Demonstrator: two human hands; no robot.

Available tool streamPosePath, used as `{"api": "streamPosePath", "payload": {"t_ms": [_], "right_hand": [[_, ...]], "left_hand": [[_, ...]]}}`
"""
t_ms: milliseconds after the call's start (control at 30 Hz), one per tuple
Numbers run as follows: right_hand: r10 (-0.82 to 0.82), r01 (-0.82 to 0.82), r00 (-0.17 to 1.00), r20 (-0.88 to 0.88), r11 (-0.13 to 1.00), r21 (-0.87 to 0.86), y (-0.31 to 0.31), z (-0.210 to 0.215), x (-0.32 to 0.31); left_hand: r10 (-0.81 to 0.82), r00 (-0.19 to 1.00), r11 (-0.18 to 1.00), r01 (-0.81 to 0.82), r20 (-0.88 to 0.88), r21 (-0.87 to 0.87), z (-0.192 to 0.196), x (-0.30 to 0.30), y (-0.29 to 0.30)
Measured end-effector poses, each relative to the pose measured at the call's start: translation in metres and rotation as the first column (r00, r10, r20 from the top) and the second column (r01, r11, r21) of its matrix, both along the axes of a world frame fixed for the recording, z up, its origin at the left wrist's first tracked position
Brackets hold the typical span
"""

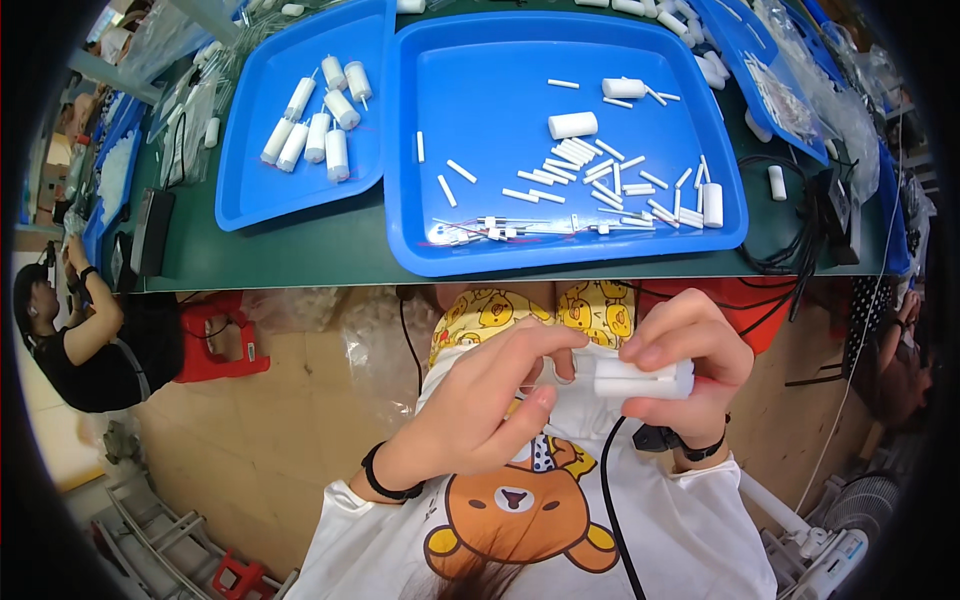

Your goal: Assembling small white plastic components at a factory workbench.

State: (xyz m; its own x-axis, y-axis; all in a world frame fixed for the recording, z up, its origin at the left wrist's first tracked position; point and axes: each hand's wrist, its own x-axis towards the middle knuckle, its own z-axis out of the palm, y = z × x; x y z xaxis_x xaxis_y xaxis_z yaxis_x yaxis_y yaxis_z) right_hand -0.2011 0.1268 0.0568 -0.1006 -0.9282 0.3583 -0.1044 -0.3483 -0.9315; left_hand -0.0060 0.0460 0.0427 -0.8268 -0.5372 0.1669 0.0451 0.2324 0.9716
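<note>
The right hand (pixel 690 365) grips a short white plastic cylinder (pixel 643 379) lying sideways, low in view at about five o'clock. The left hand (pixel 480 405), at its nine o'clock, pinches its near end. A blue tray (pixel 480 90) of white sticks lies at twelve o'clock.

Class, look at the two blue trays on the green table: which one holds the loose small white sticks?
The larger blue tray, straight ahead of the person. Small white sticks lie scattered in it, while the smaller tray to its left holds only thicker white cylinders.
</note>
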Motion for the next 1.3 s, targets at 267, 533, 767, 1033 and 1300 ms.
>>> {"api": "streamPosePath", "payload": {"t_ms": [267, 533, 767, 1033, 1300], "right_hand": [[0.063, -0.089, 0.970, -0.235, 0.991, -0.102, -0.003, 0.002, 0.002], [0.051, -0.057, 0.976, -0.213, 0.998, -0.020, -0.006, -0.006, 0.011], [0.053, -0.053, 0.999, 0.001, 0.992, 0.118, -0.003, -0.023, 0.020], [-0.088, 0.085, 0.996, 0.023, 0.991, 0.105, -0.005, -0.023, 0.021], [-0.104, 0.101, 0.991, 0.087, 0.994, 0.035, -0.005, -0.028, 0.021]], "left_hand": [[0.026, 0.999, 0.964, -0.020, 0.020, -0.264, 0.007, -0.009, 0.000], [0.157, 0.977, 0.854, -0.063, 0.141, -0.516, -0.007, -0.014, -0.001], [-0.015, 0.982, 0.973, 0.058, 0.190, -0.222, -0.001, -0.008, -0.001], [-0.043, 0.994, 0.690, 0.101, -0.098, 0.717, -0.001, -0.009, 0.011], [0.006, 0.986, 0.595, 0.128, -0.164, 0.793, 0.001, -0.018, 0.012]]}}
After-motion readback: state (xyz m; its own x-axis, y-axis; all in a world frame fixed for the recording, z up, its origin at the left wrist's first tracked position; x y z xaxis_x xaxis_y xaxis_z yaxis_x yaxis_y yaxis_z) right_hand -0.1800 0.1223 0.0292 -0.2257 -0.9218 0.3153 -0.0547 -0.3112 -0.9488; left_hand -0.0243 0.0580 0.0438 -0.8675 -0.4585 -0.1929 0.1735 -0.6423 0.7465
